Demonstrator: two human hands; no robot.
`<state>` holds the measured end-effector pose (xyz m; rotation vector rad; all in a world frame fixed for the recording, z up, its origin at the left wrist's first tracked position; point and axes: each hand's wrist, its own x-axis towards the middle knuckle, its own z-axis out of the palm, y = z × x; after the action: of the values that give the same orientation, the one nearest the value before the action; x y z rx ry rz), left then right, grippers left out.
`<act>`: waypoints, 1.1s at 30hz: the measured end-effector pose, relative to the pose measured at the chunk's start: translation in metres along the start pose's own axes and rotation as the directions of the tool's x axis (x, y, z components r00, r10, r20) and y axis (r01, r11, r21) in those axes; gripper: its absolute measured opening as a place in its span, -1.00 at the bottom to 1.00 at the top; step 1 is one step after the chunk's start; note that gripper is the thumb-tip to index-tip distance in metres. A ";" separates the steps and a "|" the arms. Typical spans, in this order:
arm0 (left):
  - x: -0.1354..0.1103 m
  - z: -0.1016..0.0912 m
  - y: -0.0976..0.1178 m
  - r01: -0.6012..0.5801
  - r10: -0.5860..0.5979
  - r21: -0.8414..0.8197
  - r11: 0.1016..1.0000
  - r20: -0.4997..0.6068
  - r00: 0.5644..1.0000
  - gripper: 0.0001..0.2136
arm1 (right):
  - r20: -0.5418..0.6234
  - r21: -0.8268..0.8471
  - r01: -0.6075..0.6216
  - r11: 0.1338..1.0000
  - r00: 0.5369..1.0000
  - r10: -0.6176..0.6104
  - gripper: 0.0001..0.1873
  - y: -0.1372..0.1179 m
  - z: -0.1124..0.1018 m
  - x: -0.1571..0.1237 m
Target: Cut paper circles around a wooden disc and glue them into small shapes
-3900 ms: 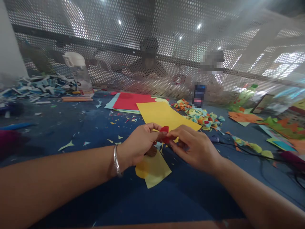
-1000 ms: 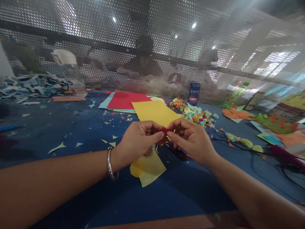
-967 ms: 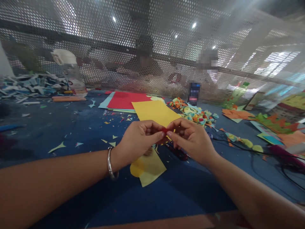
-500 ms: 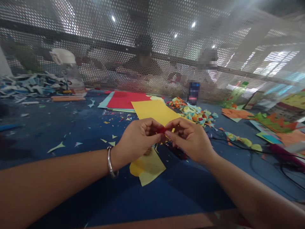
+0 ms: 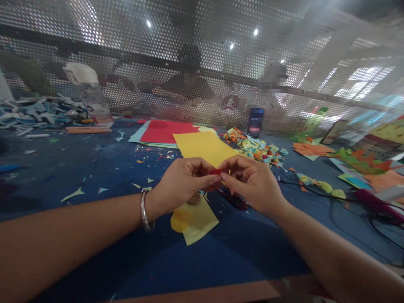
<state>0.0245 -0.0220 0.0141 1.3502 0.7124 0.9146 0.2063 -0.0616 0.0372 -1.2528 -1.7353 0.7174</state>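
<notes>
My left hand (image 5: 184, 183) and my right hand (image 5: 252, 185) meet over the blue table (image 5: 94, 168), fingertips pinched together on a small red paper piece (image 5: 216, 171). Only a sliver of that piece shows between the fingers. A silver bangle (image 5: 144, 210) sits on my left wrist. Under the hands lie a pale yellow paper scrap (image 5: 195, 219) and a dark red-handled tool (image 5: 233, 201). A yellow sheet (image 5: 202, 145) lies just beyond the hands, with a red sheet (image 5: 164, 131) behind it.
A pile of folded coloured paper bits (image 5: 257, 149) lies right of the yellow sheet. Orange and green cut-outs (image 5: 356, 162) and black cables (image 5: 353, 210) fill the right side. A white bottle (image 5: 90, 99) and paper scraps (image 5: 34, 113) stand at the far left. People sit behind a perforated screen (image 5: 202, 63).
Both hands stay pinched on the red piece, which showed more about four seconds ago and is now almost hidden in the fingers. The view has drifted slightly.
</notes>
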 end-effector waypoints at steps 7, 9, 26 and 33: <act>0.001 -0.002 0.000 0.082 -0.075 -0.140 0.987 0.050 0.996 -0.80 | 0.018 0.026 -0.020 0.999 1.000 0.019 -0.85 -0.002 -0.001 0.000; 0.000 -0.002 0.000 0.074 -0.067 -0.141 0.987 0.055 0.996 -0.80 | 0.020 0.032 -0.014 0.999 1.000 0.014 -0.86 -0.002 -0.002 0.000; -0.004 0.000 -0.007 0.018 -0.018 -0.087 0.996 0.001 1.000 -0.76 | 0.023 0.038 -0.036 0.999 0.999 0.035 -0.84 0.000 0.000 -0.001; -0.005 0.002 -0.004 -0.019 0.018 -0.029 0.999 -0.030 0.999 -0.79 | 0.037 0.069 -0.062 0.996 0.998 0.059 -0.80 0.000 0.000 0.000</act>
<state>0.0240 -0.0271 0.0100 1.3216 0.7077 0.9579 0.2067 -0.0615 0.0376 -1.2562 -1.6918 0.8333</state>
